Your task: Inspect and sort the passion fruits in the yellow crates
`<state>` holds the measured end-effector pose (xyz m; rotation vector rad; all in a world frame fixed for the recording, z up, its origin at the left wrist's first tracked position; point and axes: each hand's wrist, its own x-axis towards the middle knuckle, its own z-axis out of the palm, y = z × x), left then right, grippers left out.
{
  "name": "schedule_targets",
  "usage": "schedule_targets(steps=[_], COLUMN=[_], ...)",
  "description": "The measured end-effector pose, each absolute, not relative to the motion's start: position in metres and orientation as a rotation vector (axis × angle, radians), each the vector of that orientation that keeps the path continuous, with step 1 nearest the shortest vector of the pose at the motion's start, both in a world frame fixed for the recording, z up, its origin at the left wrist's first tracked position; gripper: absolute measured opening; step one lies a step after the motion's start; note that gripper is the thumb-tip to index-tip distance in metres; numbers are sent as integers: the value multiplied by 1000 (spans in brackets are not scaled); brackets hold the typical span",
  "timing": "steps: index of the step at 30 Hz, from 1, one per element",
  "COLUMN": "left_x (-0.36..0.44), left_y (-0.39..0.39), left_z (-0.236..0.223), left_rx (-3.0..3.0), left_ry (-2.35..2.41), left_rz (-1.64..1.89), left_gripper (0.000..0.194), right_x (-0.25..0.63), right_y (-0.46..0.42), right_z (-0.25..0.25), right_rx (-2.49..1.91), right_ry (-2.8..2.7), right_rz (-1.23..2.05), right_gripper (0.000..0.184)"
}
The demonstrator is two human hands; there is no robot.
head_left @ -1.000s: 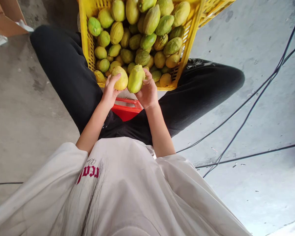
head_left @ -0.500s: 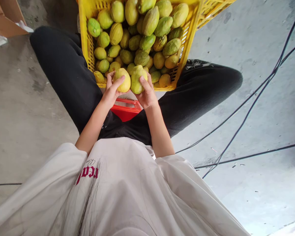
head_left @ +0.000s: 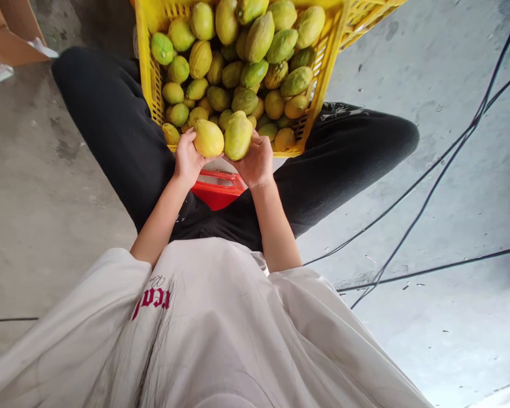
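Observation:
My left hand (head_left: 187, 158) cradles a smooth yellow lemon (head_left: 208, 138) from below and the side. Against it, in my right hand (head_left: 257, 161), rests a longer, bumpier yellow-green lemon (head_left: 238, 136). The two fruits are side by side, nearly touching, over the near rim of a yellow plastic crate (head_left: 326, 90). Some fingers are hidden beneath the fruit. Inside the crate lie many green and yellow fruits (head_left: 244, 101) of the same sort, some ridged or blotched.
The crate stands between my bent legs (head_left: 114, 124). Below my hands is a red plastic object (head_left: 216, 195). A second yellow crate (head_left: 365, 17) touches the back right. An open cardboard box (head_left: 15, 34) is at the left, and black cables (head_left: 442, 158) cross the floor at the right.
Both hands have turned palm-up, and the thumbs have moved off the fruits' upper sides. The two fruits have rolled slightly left in my hands.

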<state>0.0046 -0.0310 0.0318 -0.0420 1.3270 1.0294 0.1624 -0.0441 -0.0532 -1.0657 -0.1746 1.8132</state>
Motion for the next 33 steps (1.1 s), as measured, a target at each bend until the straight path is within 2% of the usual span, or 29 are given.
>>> schedule_targets(steps=[3,7,9,15,19,22,25,28,31,33], left_x=[5,3,0,-5,-6,-9,-10,-9,-7,-6], left_y=[-31,-35,-37,-39,-36,-36,-36,-36,-37,-38], left_z=[30,26,23,11,9,9,8,12,20,24], left_rx=[-13,114,179,312,218,203,259,291,318,337], left_ry=[1316,1303,1319,1383,1309,1233,1244,1230,1233,1247], left_rz=[1036,998,964,908,992,1008,981,999,1034,1050], left_gripper=[28,6,1,24,17,24,26,15,4,7], right_x=[160,160,164,171,165,164,166,169,171,171], right_y=[-41,-41,-43,-47,-44,-40,-38,-38,-38,-38], right_z=[-50,-45,-44,-41,-31,-30,-38,-46,-47,-44], right_rx=[-1079,-1115,-1113,-1083,-1091,-1053,-1024,-1059,-1112,-1095], right_ry=[-238,-285,-265,-161,-71,-54,-106,-205,-302,-319], right_rz=[1788,1775,1810,1974,1907,1821,1784,1772,1795,1832], right_gripper=[33,31,31,40,20,10,14,17,28,35])
